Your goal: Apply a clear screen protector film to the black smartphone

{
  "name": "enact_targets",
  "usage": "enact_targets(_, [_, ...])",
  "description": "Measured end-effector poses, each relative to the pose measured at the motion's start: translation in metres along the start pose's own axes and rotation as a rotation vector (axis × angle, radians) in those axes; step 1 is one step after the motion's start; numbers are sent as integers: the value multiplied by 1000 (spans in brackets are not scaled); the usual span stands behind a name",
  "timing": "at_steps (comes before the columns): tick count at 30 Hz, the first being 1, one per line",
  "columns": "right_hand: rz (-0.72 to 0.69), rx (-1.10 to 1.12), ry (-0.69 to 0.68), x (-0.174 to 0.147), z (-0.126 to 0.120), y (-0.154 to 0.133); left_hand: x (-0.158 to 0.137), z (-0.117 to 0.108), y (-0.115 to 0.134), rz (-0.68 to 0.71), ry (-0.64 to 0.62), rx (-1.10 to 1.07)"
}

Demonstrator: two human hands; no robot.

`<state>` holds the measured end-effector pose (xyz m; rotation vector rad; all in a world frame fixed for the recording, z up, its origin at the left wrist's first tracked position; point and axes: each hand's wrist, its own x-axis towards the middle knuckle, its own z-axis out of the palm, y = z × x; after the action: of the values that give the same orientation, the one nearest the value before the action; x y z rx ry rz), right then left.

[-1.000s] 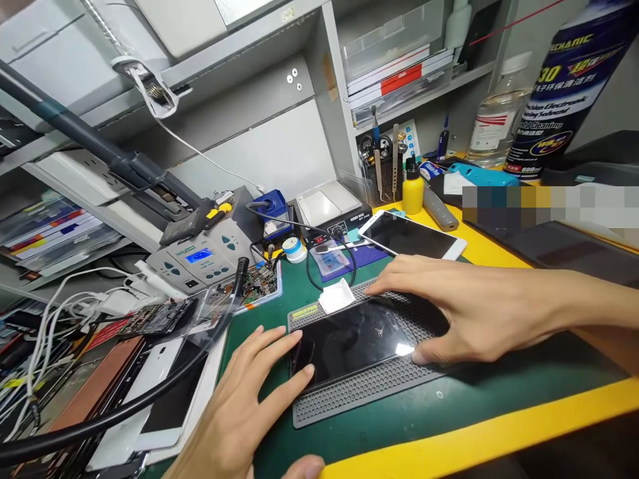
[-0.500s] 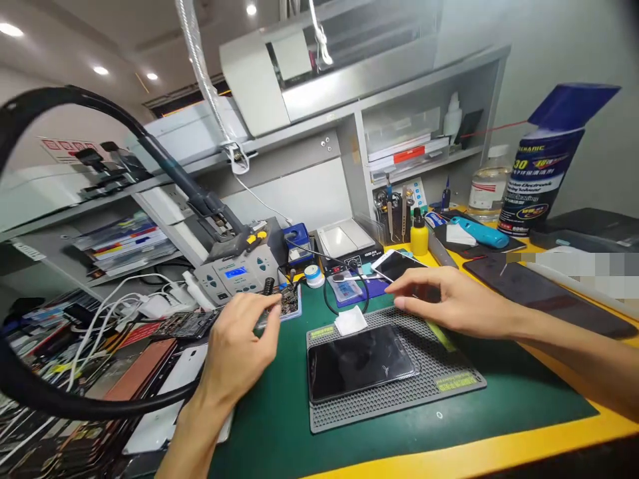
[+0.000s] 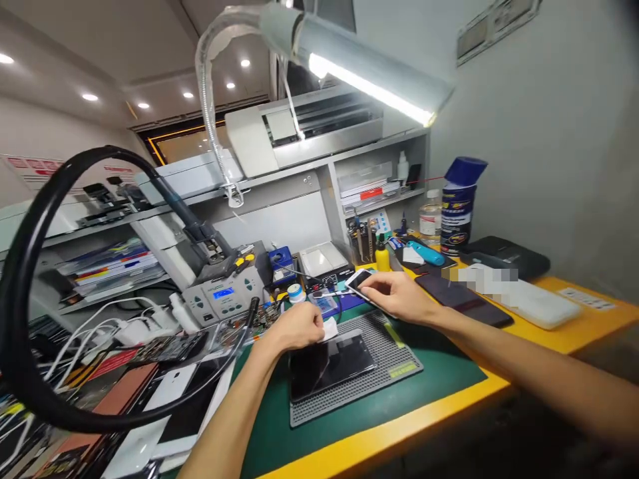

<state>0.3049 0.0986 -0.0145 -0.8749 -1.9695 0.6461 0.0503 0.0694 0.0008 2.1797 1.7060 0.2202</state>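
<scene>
My left hand (image 3: 301, 324) is closed at the far left edge of the grey mat, its fingertips pinching a folded white tissue (image 3: 329, 328). Just below it, a phone with a glossy black screen (image 3: 333, 364) lies face up on the perforated grey mat (image 3: 349, 399). My right hand (image 3: 399, 296) is beyond the mat's far right corner. Its thumb and fingers are curled over a white phone (image 3: 355, 280) with a dark screen and seem to grip its sides; the palm side is hidden.
A soldering-type station (image 3: 224, 293) with a thick black hose stands at left, beside piled phone parts. A yellow bottle (image 3: 382, 256) and a blue spray can (image 3: 456, 216) stand behind my right hand. A lit lamp (image 3: 369, 86) hangs above.
The view has tilted up, bringing the lamp into sight. My left hand has moved right onto the tissue. My right hand has moved away from above the mat onto the white phone.
</scene>
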Motion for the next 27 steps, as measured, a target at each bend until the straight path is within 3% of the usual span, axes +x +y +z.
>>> enact_targets(6, [-39, -34, 8, -4, 1, -3, -29, -17, 7, 27, 111, -49])
enact_targets(12, [-59, -75, -2, -5, 1, -3, -55, -18, 10, 51, 34, -173])
enact_targets(18, [-78, -139, -10, -8, 0, -3, -54, -12, -20, 46, 325, -205])
enact_targets(20, [-97, -167, 0, -15, 2, -14, -52, -9, -32, 37, 465, -140])
enact_targets(22, [-143, -211, -7, -25, 7, -32, -50, -5, -42, 25, 511, -127])
enact_targets(25, [-296, -412, -219, -45, 22, -65, -47, -1, -48, 31, 565, -124])
enact_targets(27, [-270, -547, -340, -55, 37, -83, -46, 0, -48, 43, 611, -127])
